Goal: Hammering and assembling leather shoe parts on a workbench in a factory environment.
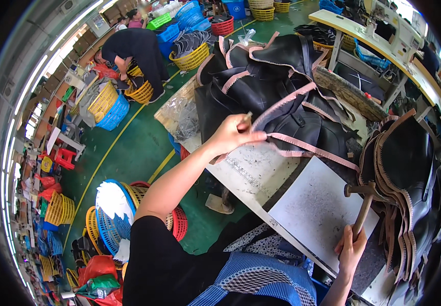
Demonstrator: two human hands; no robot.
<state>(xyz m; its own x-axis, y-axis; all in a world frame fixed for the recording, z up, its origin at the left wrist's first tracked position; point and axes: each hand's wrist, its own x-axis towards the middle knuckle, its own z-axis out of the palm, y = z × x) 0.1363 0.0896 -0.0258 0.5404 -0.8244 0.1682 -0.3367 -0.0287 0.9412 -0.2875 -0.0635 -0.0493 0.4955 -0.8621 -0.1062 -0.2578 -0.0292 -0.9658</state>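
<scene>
My left hand is closed, thumb against fingers, at the near end of a black leather piece with a pink zigzag-cut edge. That piece rises above a heap of similar black leather pieces on the worktable. A hammer is gripped by its wooden handle in my right hand. Its metal head sits over the right edge of a pale, speckled flat board. To the right of the hammer hangs a layered stack of black leather pieces with pink zigzag edges.
A clear plastic bag lies at the table's left corner. Blue and yellow baskets stand on the green floor at left. Farther off, a person in black bends over a yellow basket. A sewing machine stands on a bench at far right.
</scene>
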